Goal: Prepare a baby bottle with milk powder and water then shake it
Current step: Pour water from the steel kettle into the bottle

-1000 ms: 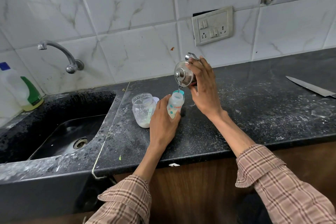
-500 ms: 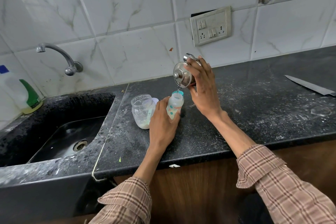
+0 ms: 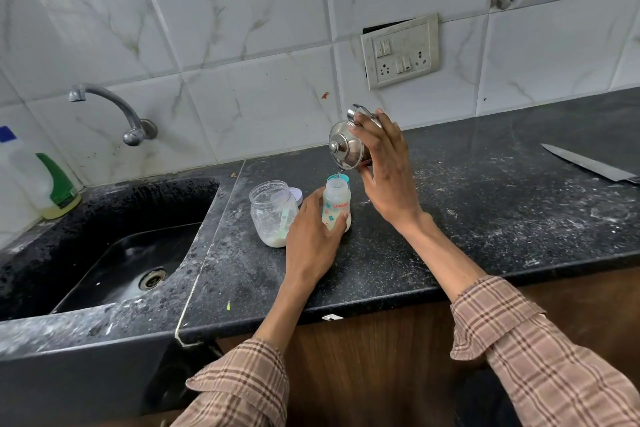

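Note:
A small clear baby bottle (image 3: 336, 199) with a teal neck ring and printed label stands upright on the black counter (image 3: 450, 218); pale liquid fills its lower part. My left hand (image 3: 311, 236) grips it from the left. My right hand (image 3: 384, 170) holds a steel kettle (image 3: 344, 147) with a knobbed lid, tilted down to the left, and a thin stream of water runs from its spout into the bottle's open mouth. Just left of the bottle stands an open glass jar (image 3: 273, 213) with milk powder at the bottom and a scoop inside.
A black sink (image 3: 114, 263) lies at the left under a wall tap (image 3: 114, 107). A spray bottle (image 3: 38, 180) stands at the far left by the wall. A knife (image 3: 588, 166) lies at the counter's far right. A socket plate (image 3: 400, 50) is on the tiled wall.
Both hands, the kettle and the bottle keep their places while water keeps running in. Only the camera view shifts slightly.

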